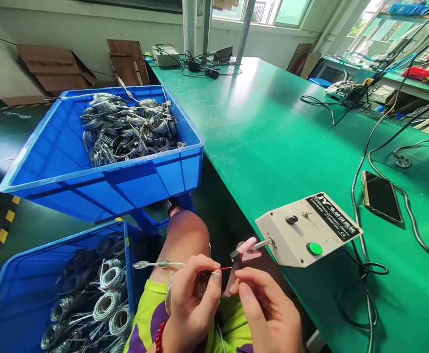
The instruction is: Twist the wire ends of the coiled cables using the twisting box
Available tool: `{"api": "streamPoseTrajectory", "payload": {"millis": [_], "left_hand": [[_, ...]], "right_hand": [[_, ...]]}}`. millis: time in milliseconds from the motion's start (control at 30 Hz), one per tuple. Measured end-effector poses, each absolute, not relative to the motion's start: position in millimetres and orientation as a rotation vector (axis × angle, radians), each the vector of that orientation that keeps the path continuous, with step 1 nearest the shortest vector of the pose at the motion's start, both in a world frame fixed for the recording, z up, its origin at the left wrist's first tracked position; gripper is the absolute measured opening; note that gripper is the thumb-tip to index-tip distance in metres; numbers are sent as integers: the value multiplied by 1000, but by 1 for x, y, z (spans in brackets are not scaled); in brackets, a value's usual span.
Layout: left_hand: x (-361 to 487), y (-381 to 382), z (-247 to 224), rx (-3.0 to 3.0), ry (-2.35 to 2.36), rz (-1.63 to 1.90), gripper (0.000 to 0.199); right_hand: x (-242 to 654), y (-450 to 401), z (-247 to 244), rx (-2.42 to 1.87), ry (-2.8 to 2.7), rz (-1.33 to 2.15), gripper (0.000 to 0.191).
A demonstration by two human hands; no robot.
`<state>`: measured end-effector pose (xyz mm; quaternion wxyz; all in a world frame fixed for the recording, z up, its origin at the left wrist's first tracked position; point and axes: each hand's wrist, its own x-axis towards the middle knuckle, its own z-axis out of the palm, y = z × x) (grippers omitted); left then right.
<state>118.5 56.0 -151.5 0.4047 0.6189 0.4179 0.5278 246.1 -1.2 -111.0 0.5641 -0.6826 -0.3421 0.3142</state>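
My left hand [195,294] is closed, pinching a clear-jacketed cable near its stripped end. A thin red wire [226,268] sticks out to the right of the fingertips, and a bit of green wire shows at the thumb. Left of that hand, a cable end with a connector [159,264] pokes out over the thigh. My right hand [267,309] has thumb and forefinger drawn together near the red wire's tip; what lies between them is hard to make out. Just above is a pink clip [249,249] with a black tip, mounted on the metal shaft of a beige wire-twisting machine [306,228].
A blue bin [155,169] heaped with coiled cables [129,127] stands ahead left. Below it, another blue bin [70,250] contains more coils [106,306]. The green table [251,147] carries a phone [381,196], black cords [370,289] and a box-shaped device [165,55].
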Motion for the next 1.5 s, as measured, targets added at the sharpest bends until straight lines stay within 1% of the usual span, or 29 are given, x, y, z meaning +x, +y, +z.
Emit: {"api": "streamPoseTrajectory", "payload": {"millis": [67, 167, 367, 533, 633, 733, 833, 933, 1033, 1267, 1500], "left_hand": [[117, 56, -150, 1560, 1020, 1349, 13], [113, 54, -149, 1575, 962, 1335, 13], [111, 52, -150, 1612, 943, 1345, 14], [109, 51, -152, 1487, 775, 1291, 17], [105, 55, -147, 1467, 637, 1238, 13], [102, 60, -141, 1541, 587, 1199, 19], [102, 63, -138, 1606, 607, 1203, 23], [103, 62, -138, 1614, 656, 1260, 23], [104, 60, -140, 1587, 702, 1286, 23], [105, 59, -141, 1560, 775, 1307, 20], [106, 60, -139, 1596, 796, 1334, 19]], "right_hand": [[240, 7, -109, -1569, -708, 942, 30], [236, 12, -106, -1490, -628, 1072, 36], [236, 12, -117, -1359, -579, 1105, 30], [238, 13, -134, -1169, -497, 1279, 27], [237, 14, -138, -1072, -413, 1356, 28], [235, 15, -137, -1047, -415, 1390, 31], [236, 17, -131, -1136, -466, 1326, 34], [236, 14, -123, -1315, -517, 1191, 39], [230, 7, -118, -1422, -560, 1032, 38], [213, -7, -128, -1429, -776, 861, 27], [214, 0, -122, -1500, -781, 777, 33]]}}
